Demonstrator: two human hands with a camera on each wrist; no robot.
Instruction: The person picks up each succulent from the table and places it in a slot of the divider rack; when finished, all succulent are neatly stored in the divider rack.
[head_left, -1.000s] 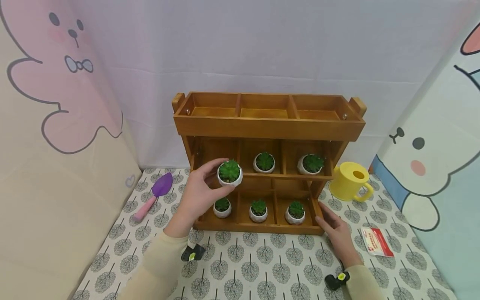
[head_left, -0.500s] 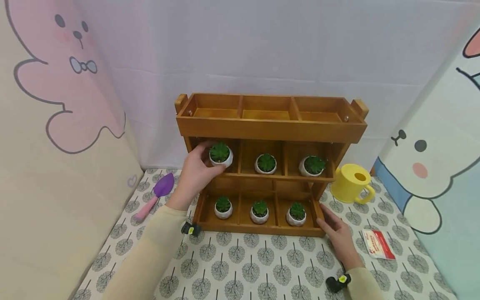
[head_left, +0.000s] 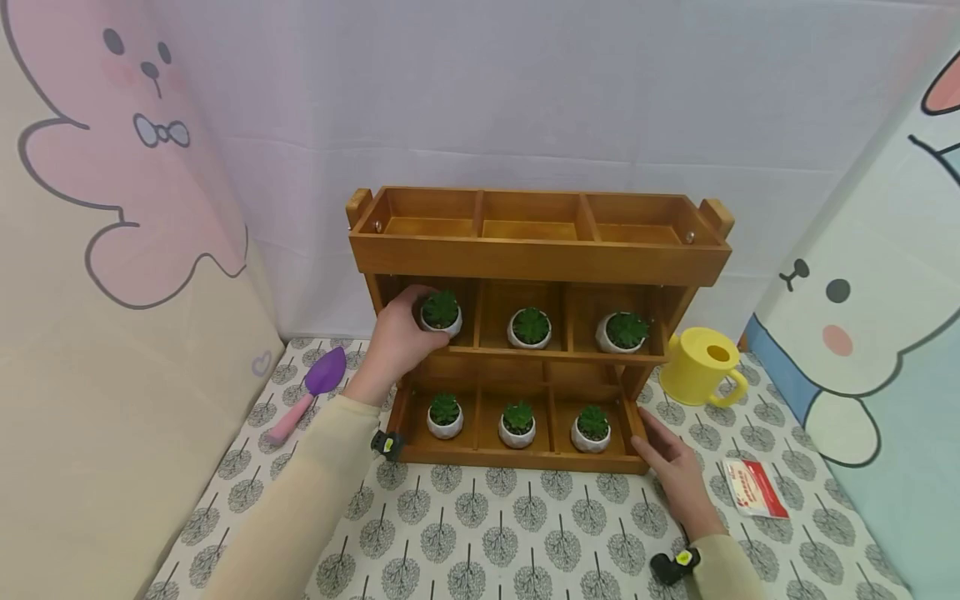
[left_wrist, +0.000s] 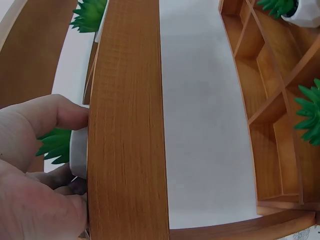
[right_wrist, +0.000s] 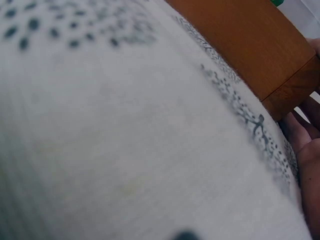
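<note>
My left hand [head_left: 405, 329] pinches a small potted succulent [head_left: 441, 312] between thumb and fingers, inside the left compartment of the middle tier of a wooden shelf [head_left: 540, 260]. In the left wrist view the white pot [left_wrist: 78, 152] is partly hidden behind the tier's front board [left_wrist: 127, 125]. My right hand [head_left: 678, 475] grips the shelf's lower right corner, thumb at the front and fingers along the side. Two more potted succulents stand in the middle tier, one at the centre [head_left: 530, 327] and one at the right [head_left: 624, 332].
Three potted succulents, one of them in the middle [head_left: 517, 423], fill the bottom tier. The top tier [head_left: 536, 218] has three compartments. A yellow watering can [head_left: 697, 367] stands right of the shelf, near a red-and-white packet [head_left: 753, 487]. A purple trowel [head_left: 324, 372] lies at the left.
My left hand has carried the potted succulent up and left from in front of the shelf into the middle tier's left compartment. The right hand stays at the shelf corner.
</note>
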